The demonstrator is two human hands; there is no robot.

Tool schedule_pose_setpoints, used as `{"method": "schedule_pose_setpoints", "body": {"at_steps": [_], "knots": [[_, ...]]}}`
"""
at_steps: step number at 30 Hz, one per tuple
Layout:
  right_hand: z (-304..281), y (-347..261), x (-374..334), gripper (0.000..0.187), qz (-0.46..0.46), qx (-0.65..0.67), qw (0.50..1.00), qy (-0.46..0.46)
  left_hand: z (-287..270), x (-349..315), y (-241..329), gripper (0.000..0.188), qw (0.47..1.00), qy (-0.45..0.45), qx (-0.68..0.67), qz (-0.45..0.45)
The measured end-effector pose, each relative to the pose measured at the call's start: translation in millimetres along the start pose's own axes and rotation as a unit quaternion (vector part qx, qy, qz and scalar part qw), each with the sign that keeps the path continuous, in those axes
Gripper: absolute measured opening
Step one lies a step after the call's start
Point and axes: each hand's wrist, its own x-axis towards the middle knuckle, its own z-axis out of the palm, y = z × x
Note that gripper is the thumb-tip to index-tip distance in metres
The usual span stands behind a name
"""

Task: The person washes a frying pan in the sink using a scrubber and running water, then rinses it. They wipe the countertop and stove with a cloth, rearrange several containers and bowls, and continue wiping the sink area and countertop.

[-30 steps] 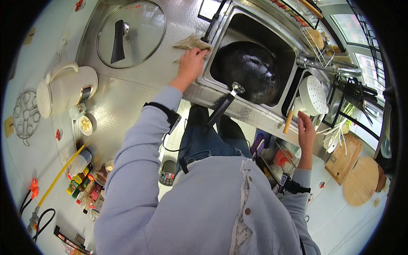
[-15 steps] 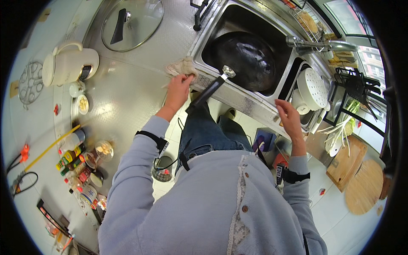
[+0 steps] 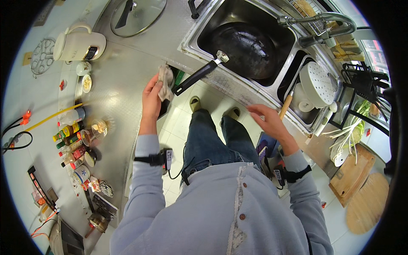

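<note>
A crumpled beige cloth (image 3: 165,83) is pinched in my left hand (image 3: 150,100), raised off the counter near its front edge. My right hand (image 3: 270,120) hovers in front of the sink's front edge, fingers stretched out with nothing in them. Between the hands and beyond them, a black wok (image 3: 244,49) rests in the steel sink (image 3: 278,78). Its long black handle (image 3: 196,77) juts over the front rim toward my left hand. A wooden handle (image 3: 286,106) shows just past my right fingers; the rest of that tool I cannot make out.
A glass lid (image 3: 140,17) and a cream kettle (image 3: 85,46) stand on the steel counter (image 3: 123,80) at left, with several bottles (image 3: 70,131) nearer me. A white colander (image 3: 316,85) sits in the smaller basin beneath the tap (image 3: 312,40). Cutting boards (image 3: 352,170) lean at right.
My left hand has lifted the cloth off the counter corner by the sink and drawn it left and nearer me. My right hand has shifted slightly left and nearer, fingers now straighter.
</note>
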Motion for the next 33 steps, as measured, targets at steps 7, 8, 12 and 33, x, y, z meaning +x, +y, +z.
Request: {"method": "schedule_pose_setpoints", "body": {"at_steps": [7,8,12,33], "knots": [[90.0,-53.7,64.4,0.048,-0.069,0.306,0.947,0.073,73.0,-53.4,10.4,0.038,0.957,-0.239,0.148,-0.076],[94.4,-49.1,67.8,0.048,-0.030,0.338,0.937,0.079,76.2,-50.6,3.2,0.036,0.959,-0.256,0.098,-0.076],[92.2,-14.1,57.3,0.042,0.109,0.419,0.891,0.134,47.1,3.3,-16.2,0.043,0.766,-0.071,0.559,0.309],[165.1,-12.2,221.4,0.036,-0.166,-0.261,0.886,0.344,89.7,30.9,58.7,0.029,0.905,-0.243,0.312,-0.158]]}}
